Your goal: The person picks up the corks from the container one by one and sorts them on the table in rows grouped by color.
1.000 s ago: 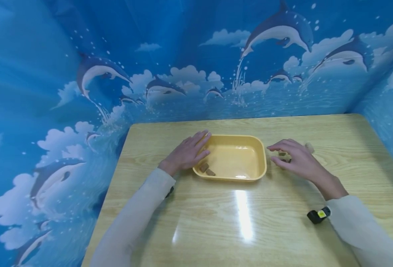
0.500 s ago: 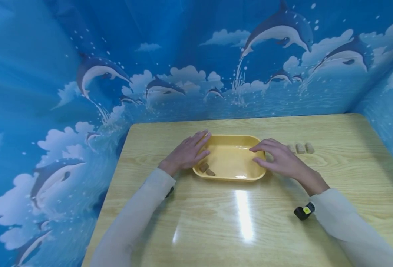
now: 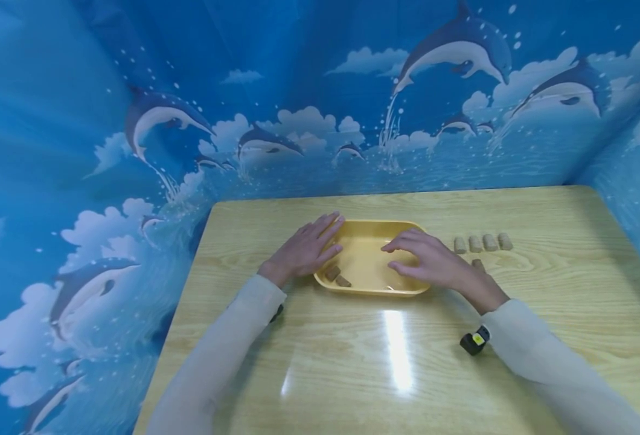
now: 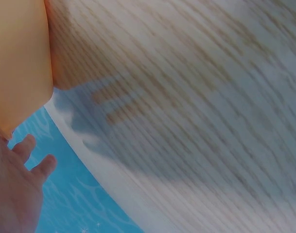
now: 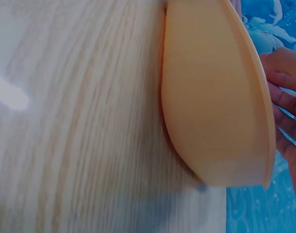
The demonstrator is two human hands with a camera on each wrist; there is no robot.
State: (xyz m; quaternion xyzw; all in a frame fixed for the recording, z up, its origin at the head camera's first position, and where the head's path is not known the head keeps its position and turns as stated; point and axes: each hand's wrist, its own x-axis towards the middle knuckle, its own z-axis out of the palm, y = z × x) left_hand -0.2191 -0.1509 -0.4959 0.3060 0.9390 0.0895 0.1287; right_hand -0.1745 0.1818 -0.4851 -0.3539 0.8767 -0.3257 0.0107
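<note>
A yellow rectangular tray [image 3: 371, 291] stands on the table, with two small brown block-like pieces [image 3: 333, 273] in its near left corner. My left hand [image 3: 308, 246] lies across the tray's left rim, fingers extended and thumb pointing inward. Over the right part of the tray hovers my right hand [image 3: 424, 260], its thumb and forefinger apart and nothing visible between them. In the right wrist view, the loosely bent fingers [image 5: 287, 101] show beyond the tray's outer wall [image 5: 213, 92]. Only part of the left hand [image 4: 14, 187] appears in the left wrist view, beside the tray.
Right of the tray, several small tan pieces [image 3: 475, 243] stand in a row on the wooden table [image 3: 342, 362]. Another brown piece [image 3: 478, 264] is partly hidden by my right wrist. A blue dolphin-print backdrop [image 3: 309, 78] rises behind the table.
My right hand has moved left, from beside the tray to over its right part, uncovering the row of tan pieces and a brown one. The left hand and tray have stayed in place.
</note>
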